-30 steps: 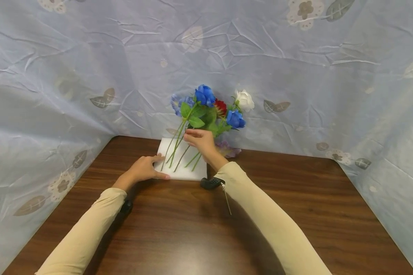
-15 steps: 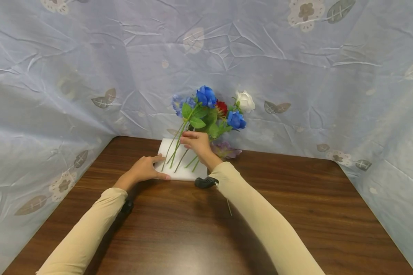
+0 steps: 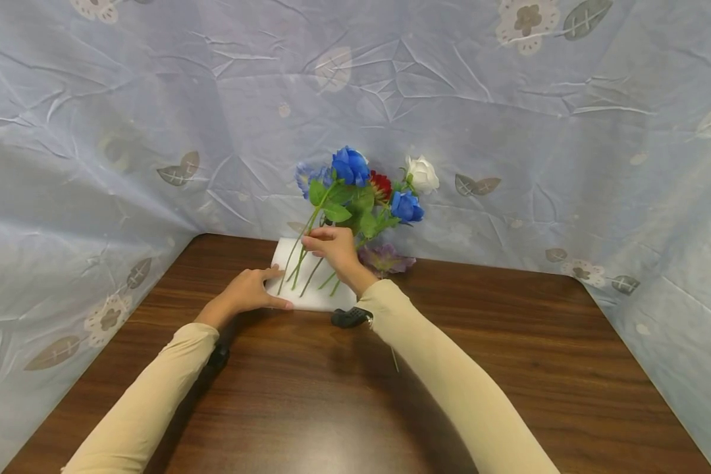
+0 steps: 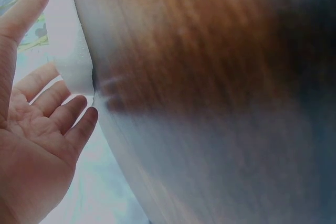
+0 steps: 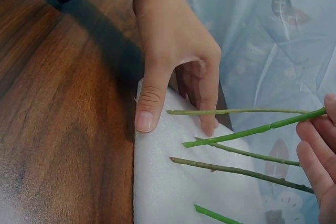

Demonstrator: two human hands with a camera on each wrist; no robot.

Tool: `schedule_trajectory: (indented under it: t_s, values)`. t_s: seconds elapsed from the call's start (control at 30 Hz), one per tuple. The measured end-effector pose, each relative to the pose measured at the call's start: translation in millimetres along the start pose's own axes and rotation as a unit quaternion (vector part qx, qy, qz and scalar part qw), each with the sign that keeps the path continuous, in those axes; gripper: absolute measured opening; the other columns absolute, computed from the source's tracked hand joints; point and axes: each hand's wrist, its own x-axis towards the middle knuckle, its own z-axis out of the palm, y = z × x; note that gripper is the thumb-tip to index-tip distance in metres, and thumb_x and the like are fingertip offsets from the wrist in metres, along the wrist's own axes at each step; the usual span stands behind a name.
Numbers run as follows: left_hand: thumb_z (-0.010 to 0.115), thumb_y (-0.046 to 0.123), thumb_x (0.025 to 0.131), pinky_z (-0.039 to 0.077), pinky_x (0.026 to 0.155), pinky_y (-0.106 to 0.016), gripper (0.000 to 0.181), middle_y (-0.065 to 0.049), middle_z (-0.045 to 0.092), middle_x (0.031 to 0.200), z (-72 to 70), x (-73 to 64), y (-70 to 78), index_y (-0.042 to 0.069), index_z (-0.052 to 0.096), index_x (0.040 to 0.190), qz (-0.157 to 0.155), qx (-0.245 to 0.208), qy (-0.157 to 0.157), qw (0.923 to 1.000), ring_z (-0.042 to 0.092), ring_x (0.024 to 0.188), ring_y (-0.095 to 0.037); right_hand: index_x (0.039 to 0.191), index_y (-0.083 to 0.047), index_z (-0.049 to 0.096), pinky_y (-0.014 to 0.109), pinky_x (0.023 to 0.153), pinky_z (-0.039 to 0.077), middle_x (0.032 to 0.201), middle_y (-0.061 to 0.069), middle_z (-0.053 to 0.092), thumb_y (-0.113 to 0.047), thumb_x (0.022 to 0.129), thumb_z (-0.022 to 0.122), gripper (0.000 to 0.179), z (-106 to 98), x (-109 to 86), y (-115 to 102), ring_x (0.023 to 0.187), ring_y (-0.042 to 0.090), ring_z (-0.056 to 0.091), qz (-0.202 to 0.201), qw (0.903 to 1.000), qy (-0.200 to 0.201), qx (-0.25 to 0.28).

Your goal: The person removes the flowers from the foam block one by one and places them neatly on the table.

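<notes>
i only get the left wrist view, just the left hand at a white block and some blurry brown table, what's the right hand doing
Observer: The right hand pinches a bright green stem between thumb and fingers; the right wrist view shows it best.

Operator: ok and which flower is furthest right in the head view

Observer: A white flower, above and slightly right of a blue one.
</notes>
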Motion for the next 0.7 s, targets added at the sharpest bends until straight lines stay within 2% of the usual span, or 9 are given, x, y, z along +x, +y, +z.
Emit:
schedule_trajectory:
  t_s: [0.13,0.37,0.57,0.7]
  values:
    - [0.084,0.061,0.074,0.043,0.112,-0.057,0.100,-0.025,0.042,0.155,0.7,1.0,-0.2,0.002,0.052,0.148,-0.003,-0.001,-0.002,1.0000,0.046,0.140,-0.046,0.109,0.008,0.074,0.044,0.094,0.060,0.110,0.026,0.073,-0.006,0.094,0.072,0.020,1.3,-2.6,-2.5,0.102,0.036,0.073,-0.014,0.9998,-0.001,-0.016]
    - [0.084,0.063,0.073,0.043,0.112,-0.057,0.102,-0.025,0.042,0.155,2.1,2.0,-1.8,0.001,0.051,0.148,-0.004,-0.001,-0.002,1.0000,0.046,0.140,-0.046,0.106,0.009,0.074,0.046,0.094,0.059,0.108,0.026,0.074,-0.005,0.094,0.071,0.018,3.5,-5.9,-7.6,0.100,0.036,0.073,-0.022,0.9995,-0.004,-0.023]
    - [0.084,0.062,0.073,0.043,0.112,-0.057,0.102,-0.024,0.041,0.156,2.6,3.1,-2.6,0.002,0.052,0.149,-0.007,-0.003,-0.002,1.0000,0.046,0.141,-0.046,0.105,0.009,0.075,0.037,0.089,0.061,0.109,0.026,0.074,-0.005,0.094,0.072,0.018,3.8,-6.0,-10.0,0.101,0.036,0.074,-0.024,0.9991,-0.008,-0.032]
    - [0.084,0.061,0.073,0.043,0.111,-0.058,0.101,-0.025,0.042,0.155,2.2,2.8,-2.3,0.001,0.052,0.148,-0.002,-0.003,0.000,1.0000,0.047,0.140,-0.047,0.105,0.010,0.074,0.039,0.091,0.061,0.110,0.027,0.074,-0.004,0.094,0.071,0.018,3.2,-5.8,-9.7,0.102,0.038,0.073,-0.028,0.9991,-0.013,-0.030]
